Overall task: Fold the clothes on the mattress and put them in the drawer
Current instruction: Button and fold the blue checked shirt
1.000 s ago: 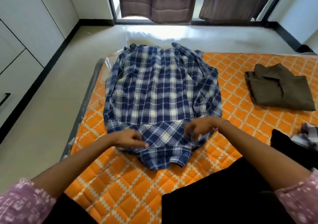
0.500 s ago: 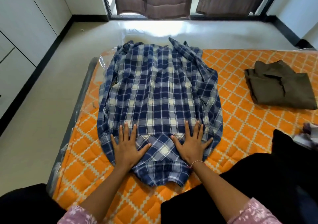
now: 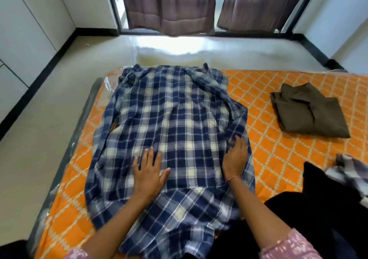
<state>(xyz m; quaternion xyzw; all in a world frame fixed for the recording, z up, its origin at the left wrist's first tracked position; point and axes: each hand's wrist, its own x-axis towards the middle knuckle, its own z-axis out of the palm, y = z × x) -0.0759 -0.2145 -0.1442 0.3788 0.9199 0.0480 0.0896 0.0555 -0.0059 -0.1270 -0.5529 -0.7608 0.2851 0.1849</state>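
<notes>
Orange mattress carries a rumpled plaid shirt; left hand presses flat, right hand's fingertips hidden in folds.

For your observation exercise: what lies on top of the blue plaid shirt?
Both hands: left hand flat, right hand at the plaid shirt edge, fingers partly hidden in folds. The mattress beneath is covered.
</notes>
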